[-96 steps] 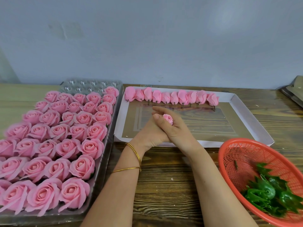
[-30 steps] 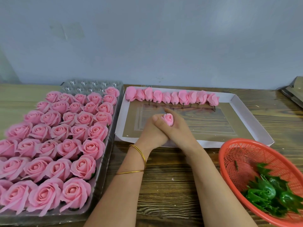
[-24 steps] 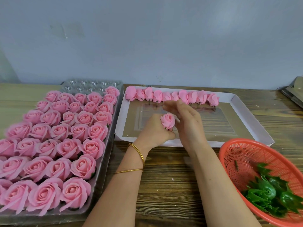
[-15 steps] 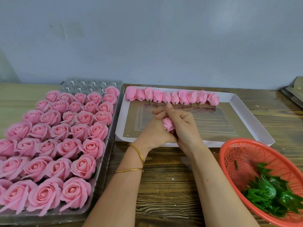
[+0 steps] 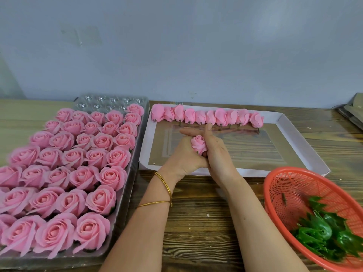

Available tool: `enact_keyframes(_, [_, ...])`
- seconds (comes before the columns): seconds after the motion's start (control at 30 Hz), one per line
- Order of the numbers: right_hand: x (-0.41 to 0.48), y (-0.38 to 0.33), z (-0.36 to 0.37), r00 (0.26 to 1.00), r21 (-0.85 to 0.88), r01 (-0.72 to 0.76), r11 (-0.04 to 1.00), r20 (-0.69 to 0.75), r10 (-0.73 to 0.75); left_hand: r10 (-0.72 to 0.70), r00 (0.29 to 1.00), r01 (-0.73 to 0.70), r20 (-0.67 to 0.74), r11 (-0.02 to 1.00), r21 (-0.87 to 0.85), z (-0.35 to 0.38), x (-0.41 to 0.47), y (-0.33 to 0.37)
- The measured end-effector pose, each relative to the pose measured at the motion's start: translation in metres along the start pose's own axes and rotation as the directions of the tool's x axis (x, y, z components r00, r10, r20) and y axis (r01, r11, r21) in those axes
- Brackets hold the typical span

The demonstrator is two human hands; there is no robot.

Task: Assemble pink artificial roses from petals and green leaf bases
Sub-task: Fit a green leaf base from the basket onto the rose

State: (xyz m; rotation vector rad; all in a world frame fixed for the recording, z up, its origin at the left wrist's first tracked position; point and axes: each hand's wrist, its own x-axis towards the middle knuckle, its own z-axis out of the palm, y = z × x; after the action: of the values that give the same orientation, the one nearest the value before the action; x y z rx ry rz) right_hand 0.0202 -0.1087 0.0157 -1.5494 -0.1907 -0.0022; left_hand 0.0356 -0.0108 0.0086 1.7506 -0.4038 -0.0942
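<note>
A small pink rose bud (image 5: pixel 198 145) stands upright between my two hands, over the near part of the white cardboard tray (image 5: pixel 306 146). My left hand (image 5: pixel 182 156) grips the bud from below and the left, its forefinger stretched out straight. My right hand (image 5: pixel 218 152) presses against the bud's right side with straight fingers pointing away from me. A row of closed pink buds (image 5: pixel 208 117) with short stems lies along the tray's far edge. Green leaf bases (image 5: pixel 324 234) are piled in the red basket (image 5: pixel 290 185).
A clear plastic tray (image 5: pixel 110 101) at the left holds several rows of finished pink roses (image 5: pixel 64 173). The wooden table (image 5: pixel 198 228) shows between my forearms. Stacked flat items (image 5: pixel 351 112) lie at the far right edge. A grey wall stands behind.
My right hand opened away from the bud, then came back against its right side with fingers straight. The bud now stands higher and more exposed in my left hand.
</note>
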Motion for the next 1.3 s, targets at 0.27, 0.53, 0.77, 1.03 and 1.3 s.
enact_keyframes(0.27, [0.002,0.006,0.000,0.999,-0.015,-0.038,0.999,-0.040,0.037,-0.036,0.999,0.036,0.005,0.999,0.027,0.001,-0.001,0.001])
enact_keyframes(0.53, [0.001,0.009,0.004,0.987,0.068,-0.061,0.996,-0.148,0.070,-0.046,0.999,0.047,-0.020,0.996,0.069,0.001,0.000,0.001])
enact_keyframes(0.77, [0.005,0.015,0.003,0.979,0.127,-0.039,0.991,-0.195,0.064,-0.064,0.996,0.066,-0.065,0.997,0.032,0.001,0.000,0.004])
enact_keyframes(1.03, [0.008,0.009,-0.007,0.947,0.059,-0.010,0.998,-0.321,0.028,-0.086,0.995,0.087,-0.042,0.996,0.028,0.000,0.000,0.002])
enact_keyframes(1.3, [0.007,0.012,0.003,0.964,-0.232,0.121,0.965,-0.205,-0.170,-0.030,0.994,0.063,-0.104,0.940,0.335,0.008,0.005,0.001])
